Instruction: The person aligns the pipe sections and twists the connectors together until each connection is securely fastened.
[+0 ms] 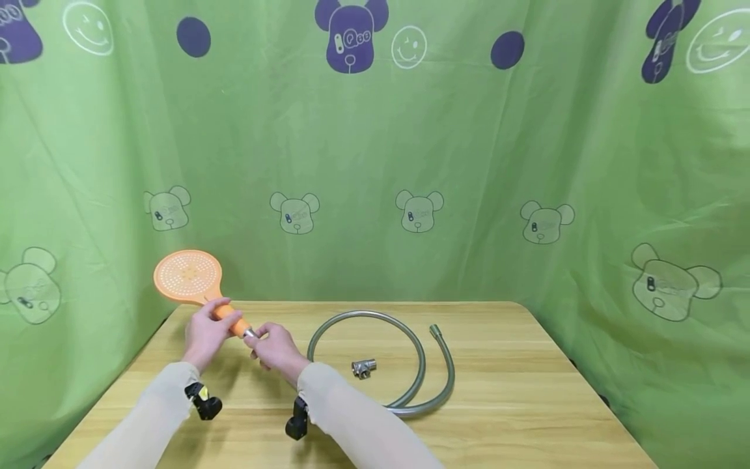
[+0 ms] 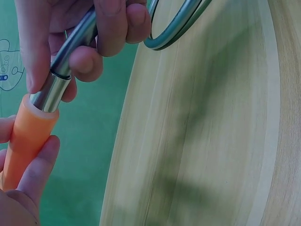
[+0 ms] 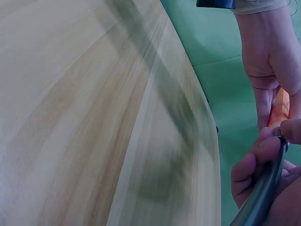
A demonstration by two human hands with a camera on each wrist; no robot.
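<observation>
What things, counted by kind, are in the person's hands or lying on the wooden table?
Orange, round-faced, plastic-looking shower head: 1
Long, grey, flexible, tube-shaped hose: 1
Small, silver, T-shaped metal fitting: 1
Total: 3

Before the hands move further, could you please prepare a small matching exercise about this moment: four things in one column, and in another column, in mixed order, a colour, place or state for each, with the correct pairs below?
Column one:
1. shower head
2. T-shaped fitting
3. left hand
4. right hand

Column two:
A. lies on the table, within the curve of the hose
B. holds the hose near its end
C. orange
D. grips the handle

Pairs: 1-C, 2-A, 3-D, 4-B
</observation>
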